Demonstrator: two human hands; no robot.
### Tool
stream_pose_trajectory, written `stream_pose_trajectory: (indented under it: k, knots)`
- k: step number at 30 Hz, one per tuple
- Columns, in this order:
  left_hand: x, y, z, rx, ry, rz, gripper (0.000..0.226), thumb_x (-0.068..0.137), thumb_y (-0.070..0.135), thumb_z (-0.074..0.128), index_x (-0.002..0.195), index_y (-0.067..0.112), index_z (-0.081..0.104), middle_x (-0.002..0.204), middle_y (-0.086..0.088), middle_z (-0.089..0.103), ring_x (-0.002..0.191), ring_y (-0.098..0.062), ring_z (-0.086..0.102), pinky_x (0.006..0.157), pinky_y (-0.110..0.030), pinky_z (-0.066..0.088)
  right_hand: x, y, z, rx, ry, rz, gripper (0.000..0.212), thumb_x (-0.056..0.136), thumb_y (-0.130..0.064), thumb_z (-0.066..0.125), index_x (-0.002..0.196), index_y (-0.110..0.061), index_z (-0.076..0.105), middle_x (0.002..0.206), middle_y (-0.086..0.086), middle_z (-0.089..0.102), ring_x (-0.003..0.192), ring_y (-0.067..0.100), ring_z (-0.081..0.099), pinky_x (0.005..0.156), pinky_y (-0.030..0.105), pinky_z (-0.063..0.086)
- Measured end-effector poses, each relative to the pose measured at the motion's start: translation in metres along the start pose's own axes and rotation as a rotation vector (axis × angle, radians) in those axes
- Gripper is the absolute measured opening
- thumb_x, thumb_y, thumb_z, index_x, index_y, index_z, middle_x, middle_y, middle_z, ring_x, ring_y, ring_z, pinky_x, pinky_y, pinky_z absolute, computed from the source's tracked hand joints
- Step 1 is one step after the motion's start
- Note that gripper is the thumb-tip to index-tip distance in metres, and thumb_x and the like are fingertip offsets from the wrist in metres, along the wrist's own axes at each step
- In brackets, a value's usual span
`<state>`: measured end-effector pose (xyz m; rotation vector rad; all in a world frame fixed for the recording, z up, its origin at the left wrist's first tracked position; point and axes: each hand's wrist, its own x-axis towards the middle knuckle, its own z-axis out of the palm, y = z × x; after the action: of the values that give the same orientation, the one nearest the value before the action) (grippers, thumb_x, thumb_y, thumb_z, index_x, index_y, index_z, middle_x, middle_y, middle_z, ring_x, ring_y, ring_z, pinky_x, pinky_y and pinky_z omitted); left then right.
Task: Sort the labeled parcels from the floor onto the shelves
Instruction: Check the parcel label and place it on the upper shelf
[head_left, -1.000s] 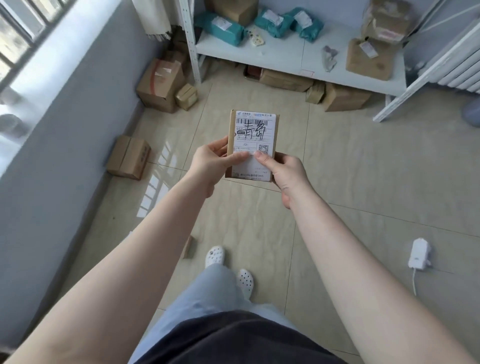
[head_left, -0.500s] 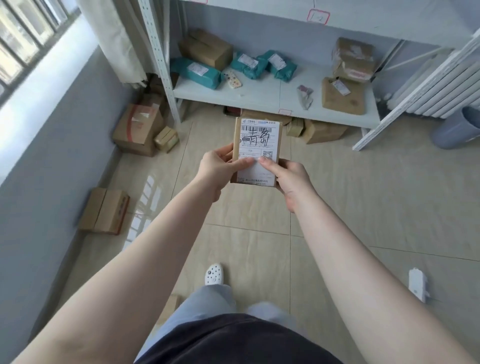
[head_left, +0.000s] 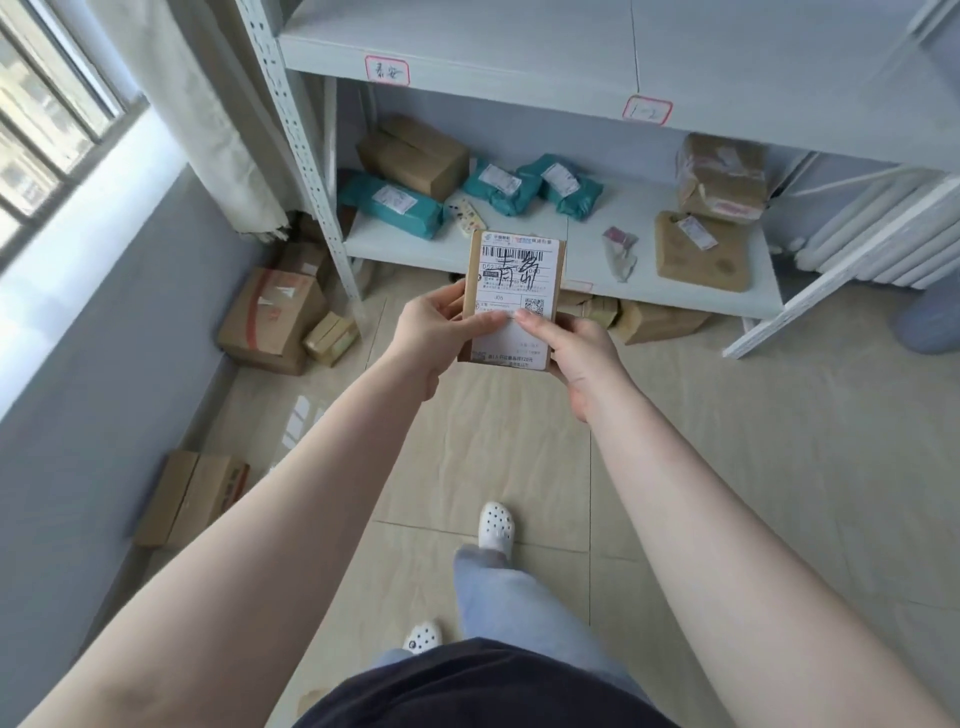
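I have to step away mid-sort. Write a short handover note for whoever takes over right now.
Left hand and right hand both hold one small labeled box, label up, in front of the lower shelf.
Done: green bags and several brown parcels already lie on that shelf.
Left: shelve the held box; boxes on the floor by the wall remain.

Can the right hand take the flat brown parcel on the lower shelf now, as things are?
Probably not yet. The right hand and left hand both hold the small labeled box. The flat brown parcel lies uncovered near the lower shelf front, so the way is free.
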<state>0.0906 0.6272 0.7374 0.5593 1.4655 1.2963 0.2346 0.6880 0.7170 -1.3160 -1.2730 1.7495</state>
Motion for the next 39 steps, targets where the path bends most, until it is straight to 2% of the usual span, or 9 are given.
stream_pose_trajectory:
  k: [5, 10, 13, 15, 21, 28, 33, 36, 39]
  knots:
    - [0.064, 0.040, 0.021, 0.035, 0.063, 0.018, 0.044, 0.081, 0.006, 0.077, 0.123, 0.012, 0.067, 0.094, 0.008, 0.073, 0.065, 0.005, 0.071, 0.060, -0.011, 0.055, 0.079, -0.034, -0.009, -0.014, -0.049, -0.036, 0.010, 0.079, -0.024, 0.075, 0.089, -0.024, 0.073, 0.098, -0.005, 0.076, 0.093, 0.014, 0.072, 0.090, 0.033, 0.055]
    - [0.118, 0.070, 0.032, 0.046, 0.107, 0.031, 0.050, 0.079, 0.012, 0.079, 0.127, 0.014, 0.065, 0.111, 0.003, 0.074, 0.083, -0.003, 0.072, 0.071, -0.017, 0.060, 0.136, -0.070, -0.013, 0.003, -0.082, -0.032, 0.007, 0.080, -0.020, 0.075, 0.086, -0.021, 0.072, 0.088, -0.006, 0.076, 0.077, 0.008, 0.071, 0.077, 0.026, 0.056]
    - [0.144, 0.084, 0.034, 0.042, 0.119, 0.040, 0.055, 0.078, 0.015, 0.080, 0.131, 0.015, 0.064, 0.115, 0.003, 0.074, 0.090, -0.007, 0.072, 0.079, -0.023, 0.061, 0.164, -0.085, -0.013, -0.005, -0.085, -0.034, 0.010, 0.078, -0.024, 0.077, 0.087, -0.021, 0.074, 0.092, -0.002, 0.077, 0.087, 0.014, 0.073, 0.084, 0.034, 0.057]
    - [0.161, 0.095, 0.034, 0.045, 0.127, 0.046, 0.057, 0.078, 0.016, 0.080, 0.132, 0.017, 0.063, 0.118, 0.003, 0.073, 0.095, -0.009, 0.072, 0.075, -0.022, 0.060, 0.183, -0.094, -0.010, -0.009, -0.082, -0.027, 0.013, 0.076, -0.026, 0.078, 0.088, -0.022, 0.075, 0.096, 0.000, 0.078, 0.094, 0.019, 0.072, 0.090, 0.040, 0.056]
    - [0.226, 0.125, 0.027, 0.036, 0.073, 0.114, 0.048, 0.081, 0.008, 0.077, 0.127, 0.013, 0.065, 0.105, 0.005, 0.074, 0.081, 0.003, 0.072, 0.071, -0.014, 0.057, 0.246, -0.124, 0.003, 0.014, -0.075, -0.050, 0.009, 0.080, -0.022, 0.075, 0.089, -0.022, 0.073, 0.090, -0.004, 0.077, 0.080, 0.009, 0.072, 0.078, 0.029, 0.057]
    - [0.324, 0.172, 0.008, 0.063, 0.008, 0.144, 0.049, 0.080, 0.004, 0.077, 0.126, 0.011, 0.065, 0.101, 0.008, 0.074, 0.082, 0.003, 0.072, 0.072, -0.013, 0.056, 0.331, -0.165, 0.030, 0.068, -0.031, -0.070, 0.011, 0.081, -0.017, 0.074, 0.092, -0.019, 0.072, 0.091, -0.003, 0.076, 0.079, 0.008, 0.073, 0.078, 0.028, 0.058]
    - [0.377, 0.213, 0.006, 0.069, -0.044, 0.168, 0.043, 0.080, 0.002, 0.077, 0.119, 0.014, 0.066, 0.096, 0.010, 0.073, 0.076, 0.005, 0.072, 0.068, -0.012, 0.056, 0.380, -0.199, 0.041, 0.084, 0.010, -0.124, 0.013, 0.081, -0.017, 0.074, 0.093, -0.017, 0.073, 0.092, -0.002, 0.076, 0.082, 0.010, 0.073, 0.078, 0.031, 0.058]
    - [0.402, 0.234, 0.011, 0.085, -0.088, 0.184, 0.038, 0.081, 0.004, 0.076, 0.112, 0.024, 0.066, 0.093, 0.014, 0.074, 0.074, 0.005, 0.072, 0.064, -0.013, 0.055, 0.402, -0.216, 0.041, 0.068, 0.063, -0.145, 0.014, 0.078, -0.022, 0.076, 0.092, -0.018, 0.073, 0.095, 0.001, 0.077, 0.091, 0.018, 0.072, 0.089, 0.042, 0.057]
    - [0.427, 0.248, 0.016, 0.076, -0.117, 0.209, 0.035, 0.080, 0.003, 0.076, 0.106, 0.027, 0.068, 0.092, 0.014, 0.076, 0.082, -0.002, 0.073, 0.071, -0.019, 0.058, 0.424, -0.234, 0.039, 0.049, 0.068, -0.167, 0.017, 0.076, -0.026, 0.077, 0.092, -0.019, 0.074, 0.096, 0.001, 0.078, 0.095, 0.020, 0.072, 0.094, 0.045, 0.055]
